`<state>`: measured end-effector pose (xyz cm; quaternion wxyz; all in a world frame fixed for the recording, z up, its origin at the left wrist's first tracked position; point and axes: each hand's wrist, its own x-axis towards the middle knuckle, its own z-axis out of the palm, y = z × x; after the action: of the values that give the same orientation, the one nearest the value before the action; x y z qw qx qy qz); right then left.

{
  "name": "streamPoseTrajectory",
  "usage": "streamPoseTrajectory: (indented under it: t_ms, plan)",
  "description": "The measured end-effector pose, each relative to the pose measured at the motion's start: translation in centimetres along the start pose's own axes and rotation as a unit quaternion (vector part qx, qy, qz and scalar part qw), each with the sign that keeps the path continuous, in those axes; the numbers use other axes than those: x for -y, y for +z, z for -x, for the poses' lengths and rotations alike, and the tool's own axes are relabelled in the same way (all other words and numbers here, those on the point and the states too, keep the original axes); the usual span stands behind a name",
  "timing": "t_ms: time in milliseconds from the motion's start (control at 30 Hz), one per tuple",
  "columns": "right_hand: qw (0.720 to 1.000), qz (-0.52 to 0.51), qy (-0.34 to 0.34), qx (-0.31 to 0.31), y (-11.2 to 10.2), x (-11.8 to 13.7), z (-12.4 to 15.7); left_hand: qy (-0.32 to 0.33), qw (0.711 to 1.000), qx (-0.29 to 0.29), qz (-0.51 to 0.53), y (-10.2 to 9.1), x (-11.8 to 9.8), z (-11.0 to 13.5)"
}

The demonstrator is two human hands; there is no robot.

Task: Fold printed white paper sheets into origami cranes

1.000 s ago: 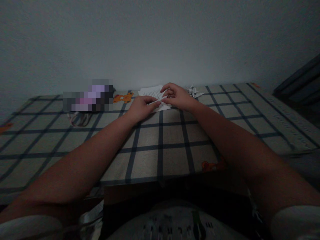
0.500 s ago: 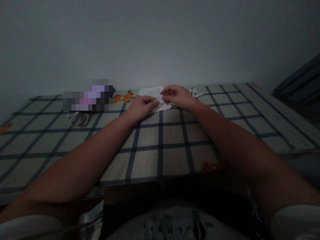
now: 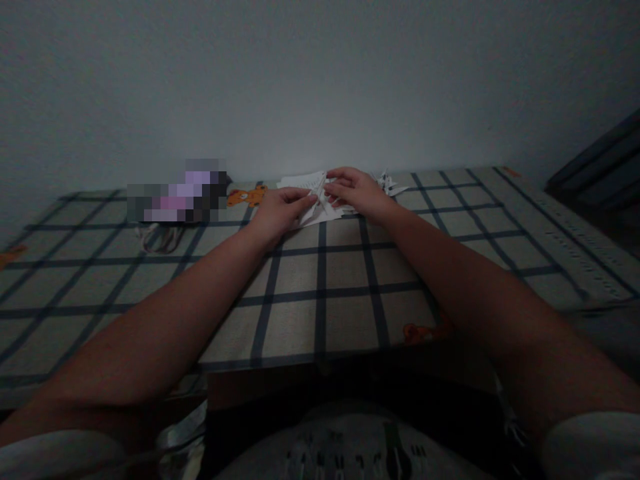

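Observation:
Between my two hands, above the far side of the table, is a small folded piece of white paper [image 3: 319, 192] with thin pointed edges. My left hand [image 3: 280, 209] pinches its lower left part between thumb and fingers. The fingers of my right hand [image 3: 357, 192] are curled round its right side, and the thumb rests close to it. Beneath both hands lie printed paper sheets [image 3: 300, 181], partly covered by the fingers. Just beyond my right hand is a small heap of pointed folded paper pieces [image 3: 387, 183], partly hidden by that hand.
A checked cloth with bear prints covers the table [image 3: 345, 267]. At the left stands a pixelated purple and dark object [image 3: 187, 197], with a coiled pale cable [image 3: 160, 239] in front. The wall [image 3: 320, 87] rises behind the table. A dark striped shape [image 3: 600, 163] is at the right.
The folded paper now stands up between my fingers, more visible than before. My left fingers have shifted slightly up, and my right fingers have closed in on the paper.

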<state>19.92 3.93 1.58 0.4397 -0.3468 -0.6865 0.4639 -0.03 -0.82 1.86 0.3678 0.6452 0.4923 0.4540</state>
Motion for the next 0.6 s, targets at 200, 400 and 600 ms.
streamPoseTrajectory:
  t_ms: [200, 400, 600]
  plan:
    - [1.000, 0.018, 0.019, 0.003, 0.14, 0.25, 0.16, -0.035, 0.996, 0.016, 0.082, 0.54, 0.48, 0.16]
    - [1.000, -0.007, 0.027, 0.001, 0.24, 0.27, 0.25, -0.036, 0.995, 0.030, 0.088, 0.60, 0.59, 0.28]
    - [0.997, -0.034, 0.061, 0.019, 0.46, 0.84, 0.47, -0.007, 0.998, -0.013, 0.054, 0.36, 0.51, -0.10]
